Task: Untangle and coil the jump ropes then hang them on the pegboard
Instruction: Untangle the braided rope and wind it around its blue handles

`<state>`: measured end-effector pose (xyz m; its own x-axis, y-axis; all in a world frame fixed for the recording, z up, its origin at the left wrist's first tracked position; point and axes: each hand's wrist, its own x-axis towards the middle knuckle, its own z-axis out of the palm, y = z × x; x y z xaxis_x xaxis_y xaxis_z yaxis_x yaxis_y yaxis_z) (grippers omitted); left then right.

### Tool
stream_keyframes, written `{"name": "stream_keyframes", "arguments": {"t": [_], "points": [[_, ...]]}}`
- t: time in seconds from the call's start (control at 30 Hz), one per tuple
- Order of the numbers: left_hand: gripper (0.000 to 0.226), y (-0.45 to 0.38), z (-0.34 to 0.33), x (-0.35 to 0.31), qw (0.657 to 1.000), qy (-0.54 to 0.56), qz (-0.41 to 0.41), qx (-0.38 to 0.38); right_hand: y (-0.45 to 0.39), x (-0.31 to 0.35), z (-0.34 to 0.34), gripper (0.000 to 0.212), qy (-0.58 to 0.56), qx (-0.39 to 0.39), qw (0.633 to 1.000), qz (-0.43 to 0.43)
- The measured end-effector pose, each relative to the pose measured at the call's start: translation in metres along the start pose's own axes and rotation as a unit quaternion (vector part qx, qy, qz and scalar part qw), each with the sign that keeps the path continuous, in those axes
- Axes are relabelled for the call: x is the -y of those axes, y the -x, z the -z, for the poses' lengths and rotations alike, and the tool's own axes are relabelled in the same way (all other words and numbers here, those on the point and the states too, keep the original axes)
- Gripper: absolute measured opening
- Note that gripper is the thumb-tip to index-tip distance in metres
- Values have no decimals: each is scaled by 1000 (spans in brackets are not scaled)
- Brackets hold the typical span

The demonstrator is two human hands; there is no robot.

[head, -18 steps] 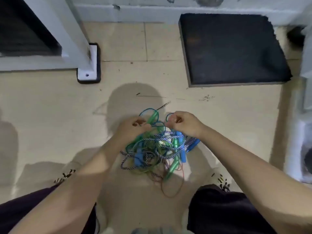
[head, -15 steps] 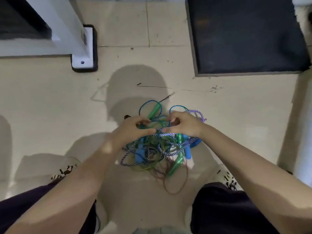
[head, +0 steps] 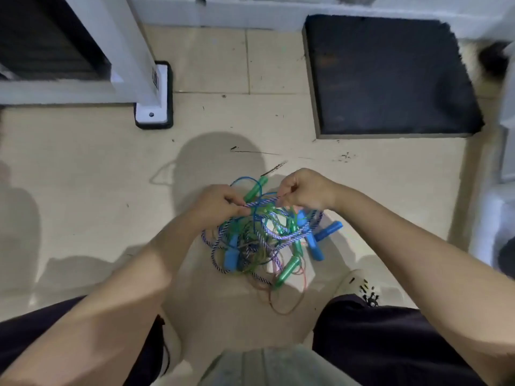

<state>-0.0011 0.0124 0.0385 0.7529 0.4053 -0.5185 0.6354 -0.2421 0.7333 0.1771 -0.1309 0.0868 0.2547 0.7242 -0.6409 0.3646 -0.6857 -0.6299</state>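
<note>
Fingers of both hands are curled tight around one striped blue-and-white rope, which runs taut between them. The left hand pinches its end of that stretch with thumb against bent fingers; the right hand clenches the other end, knuckles turned up, so its fingertips are hidden under the hand. Just below and between the two grips, on the tiled floor, lies the tangle of jump ropes: thin green and blue cords and the striped rope looped through each other too densely to tell which strand belongs to which handle. Green handles and blue handles poke out of the heap, one green handle rising just beyond the held rope. Beyond the right grip lies a dark mat; beyond the left grip stands a white post on a black foot. Forearms cover the near edges of the pile, and dark shorts cut off the lower frame.
</note>
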Motion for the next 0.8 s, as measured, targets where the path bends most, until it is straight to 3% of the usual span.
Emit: {"name": "stream_keyframes", "arguments": {"t": [0.23,0.5,0.57,0.63,0.7,0.8], "points": [[14,116,91,-132,979,169,-109,-27,141,134,71,12,-53,-113,985,123],[5,278,156,-257,934,183,-266,-152,307,240,86,11,-105,-266,914,287],[18,307,160,-271,926,164,-300,-160,333,257,80,15,-126,-280,893,329],[39,328,158,-279,920,135,-338,-142,347,270,69,14,-123,-272,886,356],[49,337,148,-284,920,133,-361,-73,349,277,57,12,-123,-251,886,369],[31,325,137,-282,926,145,-344,-48,339,278,52,12,-179,-254,872,378]]}}
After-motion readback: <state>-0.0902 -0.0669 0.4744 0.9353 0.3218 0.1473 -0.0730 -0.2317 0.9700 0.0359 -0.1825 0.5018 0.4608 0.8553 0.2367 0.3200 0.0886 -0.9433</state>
